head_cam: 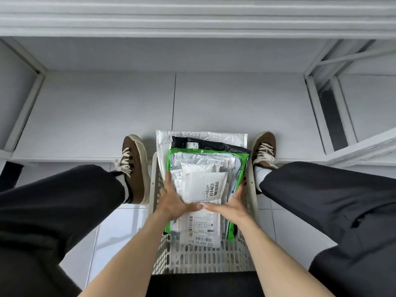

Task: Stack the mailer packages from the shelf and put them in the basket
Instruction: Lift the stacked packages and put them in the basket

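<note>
In the lower centre, my left hand [173, 202] and right hand [232, 205] grip the stack of packages [203, 185] from both sides, thumbs on top, over the white basket [203, 260].

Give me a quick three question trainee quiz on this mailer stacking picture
1. True or false: both hands hold the stack of mailers.
2. Which colour is the wide mailer in the middle of the stack? A red, B green, C yellow.
3. What sits beneath the stack, between the shoes?

Key: 1 true, left hand and right hand. 2 B, green mailer. 3 the white basket.
</note>
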{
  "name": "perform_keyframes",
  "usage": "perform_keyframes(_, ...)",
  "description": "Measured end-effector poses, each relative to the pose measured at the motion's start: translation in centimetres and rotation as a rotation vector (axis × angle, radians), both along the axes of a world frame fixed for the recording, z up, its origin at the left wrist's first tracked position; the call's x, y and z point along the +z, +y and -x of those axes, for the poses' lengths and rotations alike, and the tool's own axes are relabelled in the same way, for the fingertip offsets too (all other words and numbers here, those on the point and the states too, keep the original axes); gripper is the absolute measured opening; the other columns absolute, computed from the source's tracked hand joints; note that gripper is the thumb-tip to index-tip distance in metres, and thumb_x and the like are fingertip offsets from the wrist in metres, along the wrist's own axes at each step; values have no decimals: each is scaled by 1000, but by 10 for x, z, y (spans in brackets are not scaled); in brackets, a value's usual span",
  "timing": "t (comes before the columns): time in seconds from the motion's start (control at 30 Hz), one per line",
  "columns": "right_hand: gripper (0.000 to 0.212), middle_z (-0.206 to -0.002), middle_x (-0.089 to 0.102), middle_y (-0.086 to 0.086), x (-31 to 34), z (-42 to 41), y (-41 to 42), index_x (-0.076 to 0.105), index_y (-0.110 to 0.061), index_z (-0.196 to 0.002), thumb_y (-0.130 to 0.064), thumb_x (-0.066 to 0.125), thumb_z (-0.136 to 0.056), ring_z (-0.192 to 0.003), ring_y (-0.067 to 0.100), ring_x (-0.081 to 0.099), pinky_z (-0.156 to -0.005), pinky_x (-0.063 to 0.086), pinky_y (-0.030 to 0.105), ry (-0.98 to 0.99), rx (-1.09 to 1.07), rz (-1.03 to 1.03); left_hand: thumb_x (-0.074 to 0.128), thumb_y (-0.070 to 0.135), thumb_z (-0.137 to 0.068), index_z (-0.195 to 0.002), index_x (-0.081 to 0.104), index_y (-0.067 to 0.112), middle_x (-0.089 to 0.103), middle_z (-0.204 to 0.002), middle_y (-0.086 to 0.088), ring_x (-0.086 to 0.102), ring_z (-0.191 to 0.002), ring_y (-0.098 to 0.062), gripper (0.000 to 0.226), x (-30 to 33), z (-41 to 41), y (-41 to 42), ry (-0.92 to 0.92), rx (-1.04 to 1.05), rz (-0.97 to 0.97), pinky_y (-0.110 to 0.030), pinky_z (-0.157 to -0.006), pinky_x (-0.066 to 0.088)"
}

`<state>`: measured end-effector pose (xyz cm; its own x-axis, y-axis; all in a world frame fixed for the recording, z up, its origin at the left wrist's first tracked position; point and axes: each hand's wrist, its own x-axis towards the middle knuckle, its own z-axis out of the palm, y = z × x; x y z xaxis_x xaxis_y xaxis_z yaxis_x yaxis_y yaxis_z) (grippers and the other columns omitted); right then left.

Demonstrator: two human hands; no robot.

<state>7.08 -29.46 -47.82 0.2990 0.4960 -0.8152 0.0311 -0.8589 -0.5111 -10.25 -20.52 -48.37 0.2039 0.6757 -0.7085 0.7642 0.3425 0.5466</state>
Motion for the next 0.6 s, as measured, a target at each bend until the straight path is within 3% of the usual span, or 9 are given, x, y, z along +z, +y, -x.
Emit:
perform_keyframes(0.27,153,-164,-4,6,-34,3,-15,-33,-18,-146,-31,92,-60,-150,25,10,-119,13,44,28,49,117,98,41,-38,-144,-27,41,-3,-160,-10,5,-148,-33,164,-40,12,-27,18,61,77,-55,-117,16)
perform_keyframes(0.5,167,-163,7,7,-63,13,-38,-28,-24,-149,-46,96,-39,-148,27,17,-120,19,49,66,98,276,100,35,-34,-137,-32,53,21,-158,-13,27,-143,-33,168,-82,22,-51,8,81,310,-50,-115,28)
perform_keyframes(0.6,175,-162,18,6,-81,10,-38,-30,-27,-147,-50,96,-27,-146,26,25,-118,25,48,62,113,353,97,18,-48,-146,-24,37,36,-151,-7,36,-138,-29,157,-98,22,-57,-31,110,349,-40,-109,34)
